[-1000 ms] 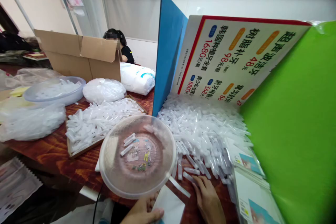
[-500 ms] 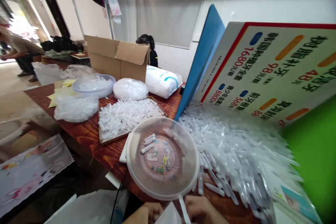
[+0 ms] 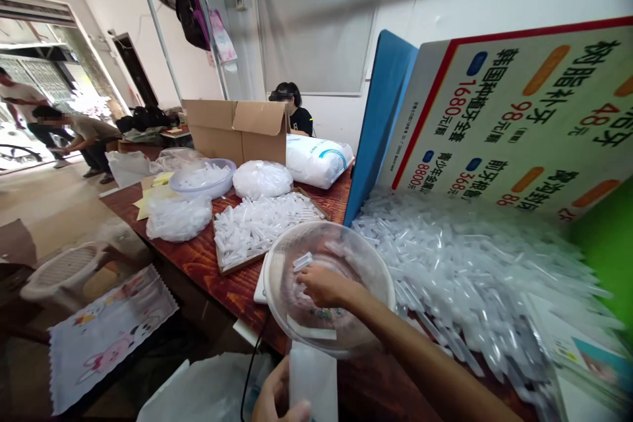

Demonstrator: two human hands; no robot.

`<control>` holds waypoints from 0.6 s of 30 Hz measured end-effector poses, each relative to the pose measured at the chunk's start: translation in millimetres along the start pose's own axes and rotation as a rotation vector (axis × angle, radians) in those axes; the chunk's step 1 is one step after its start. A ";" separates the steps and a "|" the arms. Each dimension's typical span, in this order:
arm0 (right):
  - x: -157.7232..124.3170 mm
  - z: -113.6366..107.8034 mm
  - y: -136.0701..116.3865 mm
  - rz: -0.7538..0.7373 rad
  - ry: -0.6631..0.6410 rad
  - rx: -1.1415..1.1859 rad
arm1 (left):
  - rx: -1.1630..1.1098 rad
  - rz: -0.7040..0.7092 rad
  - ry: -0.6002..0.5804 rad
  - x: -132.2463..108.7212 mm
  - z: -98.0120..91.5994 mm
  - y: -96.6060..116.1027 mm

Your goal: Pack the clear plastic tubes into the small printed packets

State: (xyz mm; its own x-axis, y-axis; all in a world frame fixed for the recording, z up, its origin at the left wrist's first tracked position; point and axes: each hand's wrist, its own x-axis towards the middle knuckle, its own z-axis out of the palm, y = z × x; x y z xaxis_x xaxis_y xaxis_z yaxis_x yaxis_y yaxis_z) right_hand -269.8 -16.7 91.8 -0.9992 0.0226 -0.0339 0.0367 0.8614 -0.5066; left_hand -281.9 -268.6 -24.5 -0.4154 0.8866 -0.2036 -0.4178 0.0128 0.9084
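My left hand [image 3: 277, 395] is closed on a flat, whitish see-through plastic bag [image 3: 312, 379], upright at the near edge of the basin. My right hand [image 3: 324, 287] reaches into the round clear plastic basin [image 3: 390, 297], its fingers curled together low over the left part of the bottom. One small clear plastic tube [image 3: 302, 262] lies just beyond those fingertips. What the fingertips pinch is hidden. The basin's printed cartoon bottom is mostly covered by my hand and forearm.
A shallow tray of short tubes [image 3: 267, 224] lies behind the basin. To the right spreads a large heap of clear tubes [image 3: 475, 270] against a blue board [image 3: 378, 119] and a printed sign [image 3: 514, 132]. Farther back are a cardboard box [image 3: 232, 135] and a seated person [image 3: 299, 120].
My right hand has moved from the near edge up into the basin, over one of its two tubes. My left hand holds the bag more upright. The view has shifted left.
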 end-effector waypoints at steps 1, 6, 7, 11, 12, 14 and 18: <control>-20.5 -7.4 -2.0 -0.011 0.005 0.029 | 0.009 0.000 0.003 -0.2 3.3 4.7; -138.8 -30.2 -16.1 0.020 0.108 0.538 | -0.027 -0.065 -0.264 15.6 35.0 30.1; -158.8 -25.0 -18.1 0.065 0.143 0.672 | -0.028 -0.100 -0.343 20.3 42.4 32.5; -214.5 24.0 -16.1 0.344 0.430 1.053 | 0.063 -0.246 -0.567 34.6 69.0 32.8; -224.1 38.1 -14.6 0.389 0.524 1.079 | 0.110 -0.266 -0.593 36.7 74.9 32.4; -241.2 62.0 -13.9 0.389 0.657 1.043 | 0.220 -0.286 -0.617 39.3 86.4 32.8; -271.7 91.0 -22.7 0.335 0.663 0.982 | 0.402 -0.301 -0.635 39.7 107.8 39.9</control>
State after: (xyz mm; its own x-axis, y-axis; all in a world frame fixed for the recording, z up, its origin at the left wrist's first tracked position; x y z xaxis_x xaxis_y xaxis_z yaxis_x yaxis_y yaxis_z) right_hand 2.5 -88.5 34.0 -0.7433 0.6688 0.0118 0.0045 0.0227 -0.9997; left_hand -227.9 -183.1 43.0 0.2575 0.9104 -0.3238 -0.0664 0.3509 0.9340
